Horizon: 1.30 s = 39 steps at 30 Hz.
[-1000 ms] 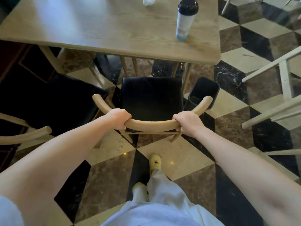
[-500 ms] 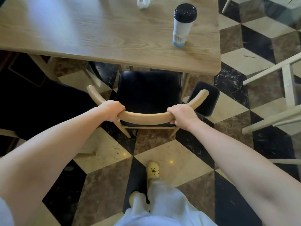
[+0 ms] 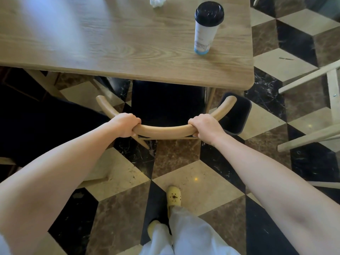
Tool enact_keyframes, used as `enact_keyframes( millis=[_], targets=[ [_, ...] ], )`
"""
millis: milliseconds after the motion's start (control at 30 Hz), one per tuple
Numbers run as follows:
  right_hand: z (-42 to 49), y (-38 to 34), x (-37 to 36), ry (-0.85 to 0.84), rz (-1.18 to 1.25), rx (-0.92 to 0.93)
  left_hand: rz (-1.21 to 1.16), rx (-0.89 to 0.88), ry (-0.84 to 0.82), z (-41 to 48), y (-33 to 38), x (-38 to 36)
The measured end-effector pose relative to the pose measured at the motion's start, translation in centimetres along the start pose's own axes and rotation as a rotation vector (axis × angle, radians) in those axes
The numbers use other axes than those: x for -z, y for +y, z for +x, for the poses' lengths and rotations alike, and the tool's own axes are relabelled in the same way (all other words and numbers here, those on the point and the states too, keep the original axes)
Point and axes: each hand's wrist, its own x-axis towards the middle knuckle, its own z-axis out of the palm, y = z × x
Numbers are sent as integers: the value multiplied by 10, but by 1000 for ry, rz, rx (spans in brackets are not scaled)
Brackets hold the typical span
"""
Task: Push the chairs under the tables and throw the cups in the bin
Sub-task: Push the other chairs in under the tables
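Chair-push step: left hand (image 3: 127, 124) & right hand (image 3: 204, 126), fingers clamped on chair backrest (image 3: 163, 129), seat partly under table (image 3: 128, 52). Next: shove fully in, then coffee cup (image 3: 206, 28).

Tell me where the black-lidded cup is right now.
In the head view the cup stands upright on the wooden table near its right edge, beyond the black bin on the floor.
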Motion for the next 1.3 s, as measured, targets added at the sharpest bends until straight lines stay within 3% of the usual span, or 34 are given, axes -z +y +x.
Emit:
enact_keyframes(
  millis=[567,800,1100,1300],
  targets=[
    [7,0,2,-84,-27,49,-12,39,97,2,-4,-15],
    [5,-10,-1,-72,-29,-22,-130,125,290,-14,6,-35],
    [-7,-39,-10,7,4,-251,-244,169,298,-45,18,-44],
    [-34,-60,-17,30,18,-301,-315,210,285,-75,36,-53]
  ],
)
